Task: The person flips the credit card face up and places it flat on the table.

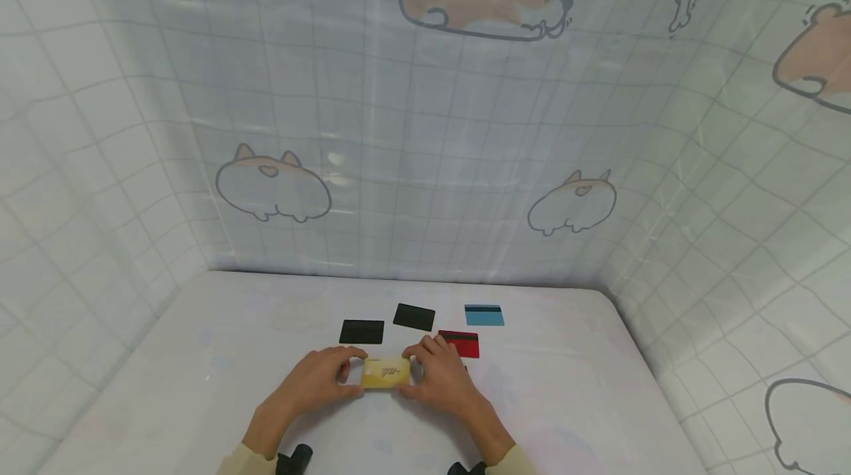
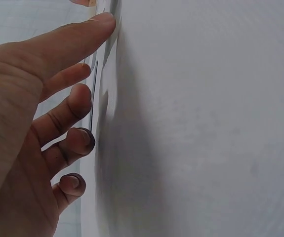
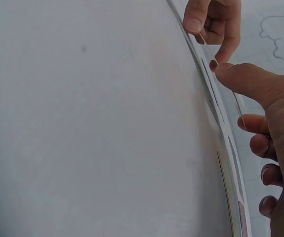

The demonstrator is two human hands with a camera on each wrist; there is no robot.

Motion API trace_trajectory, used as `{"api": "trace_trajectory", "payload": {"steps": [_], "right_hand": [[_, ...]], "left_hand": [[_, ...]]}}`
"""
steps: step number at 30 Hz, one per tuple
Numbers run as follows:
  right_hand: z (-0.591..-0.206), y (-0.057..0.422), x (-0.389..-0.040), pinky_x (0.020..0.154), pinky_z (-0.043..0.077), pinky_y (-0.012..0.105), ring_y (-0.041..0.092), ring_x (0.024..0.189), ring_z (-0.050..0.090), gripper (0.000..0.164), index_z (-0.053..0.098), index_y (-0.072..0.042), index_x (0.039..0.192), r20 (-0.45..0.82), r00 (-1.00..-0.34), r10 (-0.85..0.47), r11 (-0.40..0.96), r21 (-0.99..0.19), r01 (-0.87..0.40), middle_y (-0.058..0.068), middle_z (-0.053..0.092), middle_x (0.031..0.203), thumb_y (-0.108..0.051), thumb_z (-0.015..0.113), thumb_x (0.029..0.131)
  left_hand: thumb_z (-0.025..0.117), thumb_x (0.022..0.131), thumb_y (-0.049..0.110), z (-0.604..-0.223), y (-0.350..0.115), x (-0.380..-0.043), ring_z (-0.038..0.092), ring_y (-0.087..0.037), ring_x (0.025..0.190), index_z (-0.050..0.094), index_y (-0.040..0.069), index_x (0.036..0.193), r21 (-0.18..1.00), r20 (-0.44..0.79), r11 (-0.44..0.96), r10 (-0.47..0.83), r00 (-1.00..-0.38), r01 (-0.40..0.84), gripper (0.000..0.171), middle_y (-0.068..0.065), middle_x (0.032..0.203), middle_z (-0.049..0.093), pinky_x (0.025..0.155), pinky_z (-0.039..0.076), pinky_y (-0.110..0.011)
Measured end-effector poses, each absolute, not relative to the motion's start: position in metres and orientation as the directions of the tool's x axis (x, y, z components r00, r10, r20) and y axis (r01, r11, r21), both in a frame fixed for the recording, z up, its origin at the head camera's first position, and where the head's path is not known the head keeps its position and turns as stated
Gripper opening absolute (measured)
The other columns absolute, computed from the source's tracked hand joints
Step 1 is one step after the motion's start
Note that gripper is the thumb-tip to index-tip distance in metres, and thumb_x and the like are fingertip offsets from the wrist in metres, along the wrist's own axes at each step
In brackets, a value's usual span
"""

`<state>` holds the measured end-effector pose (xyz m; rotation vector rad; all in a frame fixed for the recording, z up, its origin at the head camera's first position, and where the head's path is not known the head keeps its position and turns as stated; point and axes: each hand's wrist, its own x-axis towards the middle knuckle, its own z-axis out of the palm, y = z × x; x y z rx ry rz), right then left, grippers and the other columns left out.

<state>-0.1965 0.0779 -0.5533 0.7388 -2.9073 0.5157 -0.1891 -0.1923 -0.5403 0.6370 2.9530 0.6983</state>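
Held item: a yellow, thin rectangular plastic-looking card (image 1: 385,373) with dark print, between both hands just above a white tabletop (image 1: 565,401), centred before the person. The left hand (image 1: 326,375) is clamped on the card's left end, thumb at the near corner, finger at the far one. The right hand (image 1: 442,375) clamps the right end likewise. This grip appears chosen to steady the card from both sides and leave its printed face uncovered. In the right wrist view the card shows nearly edge-on, apart from the surface, presumably raised for handling.

Beyond the hands, two plain black rectangular cards (image 1: 362,332) (image 1: 414,316) lie flat and apart. To their right lie a light-blue card with a dark stripe (image 1: 484,315) and, nearer, a red card with a dark stripe (image 1: 468,345). The stripes suggest both lie back side up. The right hand overlaps the red card's left edge in view; contact cannot be told. The spacing seems to leave each card separately reachable.
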Motion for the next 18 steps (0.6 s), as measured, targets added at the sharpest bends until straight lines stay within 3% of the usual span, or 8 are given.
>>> {"api": "trace_trajectory", "payload": {"steps": [9, 18], "right_hand": [[-0.5538, 0.0770, -0.1943, 0.081, 0.044, 0.030, 0.006, 0.097, 0.044, 0.050, 0.068, -0.032, 0.117, 0.185, -0.874, -0.450, 0.822, -0.296, -0.486, -0.014, 0.056, 0.102, -0.063, 0.074, 0.078], [-0.5547, 0.0774, -0.1930, 0.081, 0.044, 0.030, 0.007, 0.098, 0.045, 0.050, 0.069, -0.032, 0.117, 0.189, -0.871, -0.453, 0.829, -0.269, -0.490, -0.014, 0.056, 0.104, -0.063, 0.074, 0.079]], "left_hand": [[0.084, 0.077, 0.048, -0.5419, -0.1933, -0.1866, 0.041, -0.001, 0.067, 0.067, 0.025, 0.123, 0.426, 0.062, 0.816, 0.405, -0.912, 0.391, 0.054, 0.014, 0.075, 0.048, 0.066, 0.034, -0.029], [0.084, 0.076, 0.047, -0.5409, -0.1903, -0.1842, 0.042, -0.004, 0.072, 0.067, 0.026, 0.121, 0.418, 0.046, 0.831, 0.385, -0.922, 0.368, 0.052, 0.014, 0.078, 0.048, 0.069, 0.034, -0.033]]}}
